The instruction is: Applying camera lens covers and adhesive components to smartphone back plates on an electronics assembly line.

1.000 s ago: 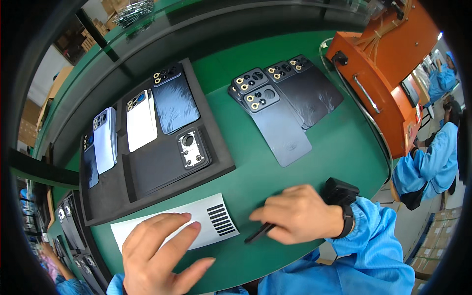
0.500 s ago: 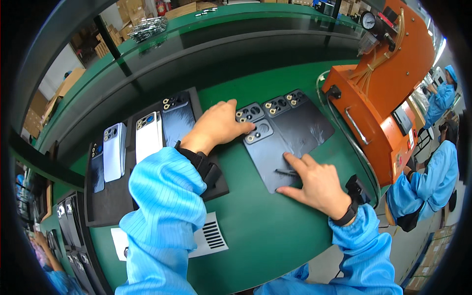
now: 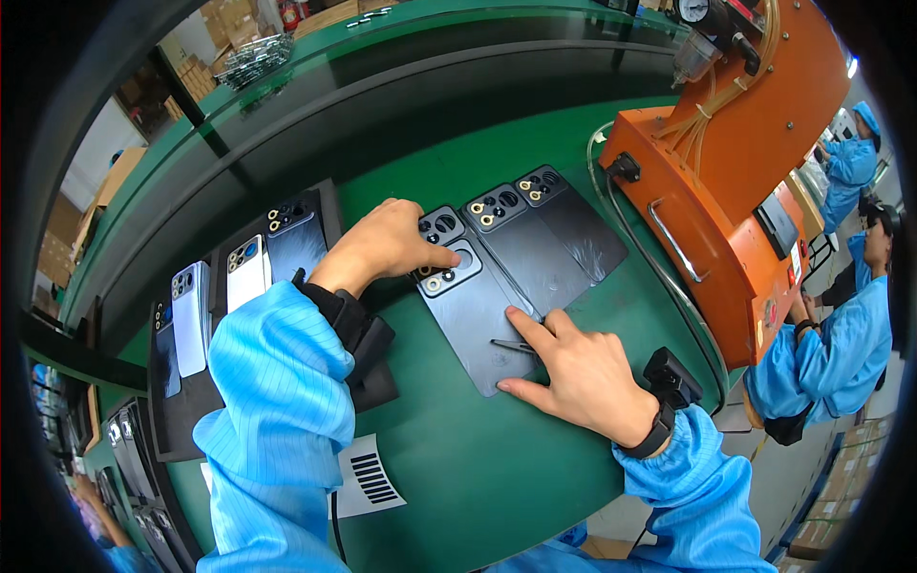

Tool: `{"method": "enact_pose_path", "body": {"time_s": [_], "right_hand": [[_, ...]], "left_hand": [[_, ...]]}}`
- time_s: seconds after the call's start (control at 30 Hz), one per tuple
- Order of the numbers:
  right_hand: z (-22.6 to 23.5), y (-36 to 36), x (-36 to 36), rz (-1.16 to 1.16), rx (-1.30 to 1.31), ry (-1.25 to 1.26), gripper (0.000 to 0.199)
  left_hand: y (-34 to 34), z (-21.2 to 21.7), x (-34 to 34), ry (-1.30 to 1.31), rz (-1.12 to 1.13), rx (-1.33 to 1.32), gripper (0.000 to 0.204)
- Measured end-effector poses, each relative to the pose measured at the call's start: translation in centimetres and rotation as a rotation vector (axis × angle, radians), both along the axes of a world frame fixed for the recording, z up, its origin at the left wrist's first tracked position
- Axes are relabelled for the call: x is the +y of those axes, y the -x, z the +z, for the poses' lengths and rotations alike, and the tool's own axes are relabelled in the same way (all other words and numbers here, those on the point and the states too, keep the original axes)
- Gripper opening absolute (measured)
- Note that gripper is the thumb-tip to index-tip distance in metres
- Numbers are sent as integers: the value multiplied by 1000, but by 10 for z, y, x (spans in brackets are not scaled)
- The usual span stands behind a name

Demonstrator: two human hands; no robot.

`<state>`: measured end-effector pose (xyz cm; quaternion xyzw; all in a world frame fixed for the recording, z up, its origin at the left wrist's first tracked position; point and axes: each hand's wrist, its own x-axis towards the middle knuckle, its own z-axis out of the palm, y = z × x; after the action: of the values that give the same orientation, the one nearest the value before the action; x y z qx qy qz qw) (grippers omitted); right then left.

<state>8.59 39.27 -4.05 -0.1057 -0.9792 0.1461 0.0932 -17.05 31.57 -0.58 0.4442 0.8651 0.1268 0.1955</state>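
Note:
A grey-blue phone back panel (image 3: pixel 478 320) lies on the green bench, overlapping another dark panel at its top. Its camera plate has round lens holes. My left hand (image 3: pixel 380 246) is at that top end, thumb pressed on the camera plate and fingers curled past the edge. Over the panel's lower part, my right hand (image 3: pixel 587 377) has its index fingertip and thumb tip at the panel's sides. A pair of slim dark tweezers (image 3: pixel 513 345) pokes out from under this hand; its other fingers are partly hidden. More dark panels (image 3: pixel 564 224) lie just right of it.
A black foam tray (image 3: pixel 215 415) at left holds several phone panels, one of them lilac (image 3: pixel 190 320). A printed white sheet (image 3: pixel 368 482) lies near my left sleeve. An orange machine (image 3: pixel 693 229) with hoses stands at right, and other people sit beyond it.
The view has shifted, so the bench and its things sit farther left in the picture. Both hands stay on the same panel, with little visible change in grip.

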Motion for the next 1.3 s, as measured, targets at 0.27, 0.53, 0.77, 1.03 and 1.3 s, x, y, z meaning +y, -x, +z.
{"method": "enact_pose_path", "body": {"time_s": [0.27,0.53,0.77,1.03,1.3], "right_hand": [[0,0,0,14,1,21,66],[0,-1,-1,12,15,35,68],[3,-2,-4,-22,108,113,78],[2,-3,-7,184,366,273,86],[12,-29,-39,471,276,113,45]], "left_hand": [[6,-3,1,123,155,-159,57],[14,9,-16,7,266,-555,42],[-29,49,-52,-281,177,-783,36],[-133,58,-156,-629,251,-488,29],[-234,-1,-247,-867,340,-422,24]]}}
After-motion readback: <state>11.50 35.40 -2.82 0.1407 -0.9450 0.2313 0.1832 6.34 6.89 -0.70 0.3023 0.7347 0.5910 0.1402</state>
